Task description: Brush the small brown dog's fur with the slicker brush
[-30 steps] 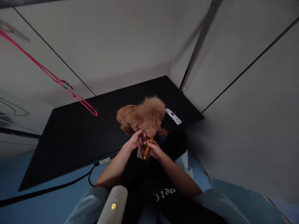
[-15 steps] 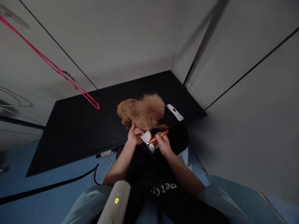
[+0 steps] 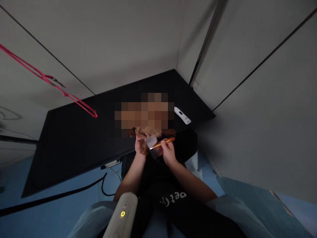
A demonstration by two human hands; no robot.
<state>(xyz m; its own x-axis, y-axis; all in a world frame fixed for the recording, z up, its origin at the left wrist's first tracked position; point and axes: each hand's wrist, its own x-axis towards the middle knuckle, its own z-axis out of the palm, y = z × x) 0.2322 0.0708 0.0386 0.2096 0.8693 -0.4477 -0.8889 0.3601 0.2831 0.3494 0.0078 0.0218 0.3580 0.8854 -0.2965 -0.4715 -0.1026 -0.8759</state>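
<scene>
A brown curly-haired dog (image 3: 150,131) is at the near edge of the black table; blurring squares hide most of its body. My left hand (image 3: 138,146) is closed around one of the dog's furry legs (image 3: 143,147). In my right hand (image 3: 168,154) is a slicker brush (image 3: 160,144), gripped by its orange-brown wooden handle. The brush's pale head is smeared by motion and lies right beside the leg; whether its bristles touch the fur I cannot tell.
White pet clippers (image 3: 182,115) lie on the black table (image 3: 79,142) right of the dog. A pink loop leash (image 3: 65,94) hangs at the left. A pale device with a yellow light (image 3: 122,215) stands close below me. Grey walls (image 3: 123,43) rise behind.
The brush has moved slightly left, closer to the leg. My left hand has kept its hold, with more of the leg showing now. The camera view has shifted a little.
</scene>
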